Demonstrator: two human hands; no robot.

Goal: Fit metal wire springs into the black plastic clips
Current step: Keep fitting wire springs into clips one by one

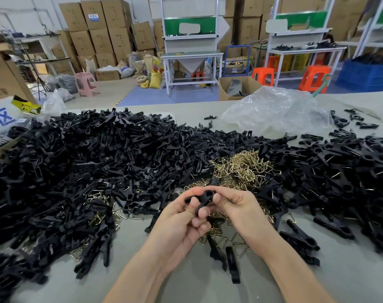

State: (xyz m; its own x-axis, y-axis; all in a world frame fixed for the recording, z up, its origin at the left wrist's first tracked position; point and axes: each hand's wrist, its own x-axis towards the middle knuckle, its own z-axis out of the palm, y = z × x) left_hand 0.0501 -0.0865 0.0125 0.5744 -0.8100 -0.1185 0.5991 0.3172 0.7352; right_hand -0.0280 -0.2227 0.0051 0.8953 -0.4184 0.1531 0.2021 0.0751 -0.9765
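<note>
On the desk (186, 278), a large clip pile (76, 162) covers the left and centre; a second clip pile (339, 176) lies right. The spring heap (240, 169) sits between them. A plastic bag (278, 108) lies behind, right. Left hand (179, 224) and right hand (236, 206) meet before the heap, a clip (204, 196) held between them.

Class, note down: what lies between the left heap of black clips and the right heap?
A pile of gold-coloured wire springs lies between the left heap and the right heap, shown in the head view.
</note>
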